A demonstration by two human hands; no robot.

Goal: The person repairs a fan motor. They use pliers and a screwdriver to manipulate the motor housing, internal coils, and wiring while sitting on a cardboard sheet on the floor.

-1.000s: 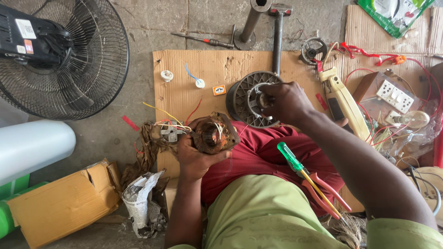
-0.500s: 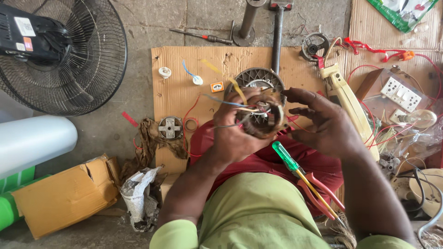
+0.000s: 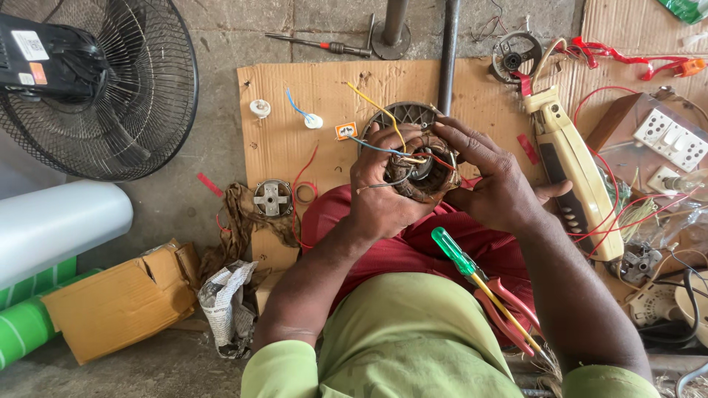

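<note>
motor winding (image 3: 422, 175) face-up between both hands, wires trailing up-left

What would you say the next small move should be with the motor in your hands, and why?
Probably brush the loose wires aside with the right hand, since both hands grip the motor, the left hand cupping it, and blue and yellow wires cross its top, partly hiding its middle.

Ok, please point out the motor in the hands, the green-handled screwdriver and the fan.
motor (image 3: 422, 175), head view, on the copper winding between the hands.
screwdriver (image 3: 453, 251), head view, on its green handle.
fan (image 3: 140, 110), head view, on the wire guard.
</note>
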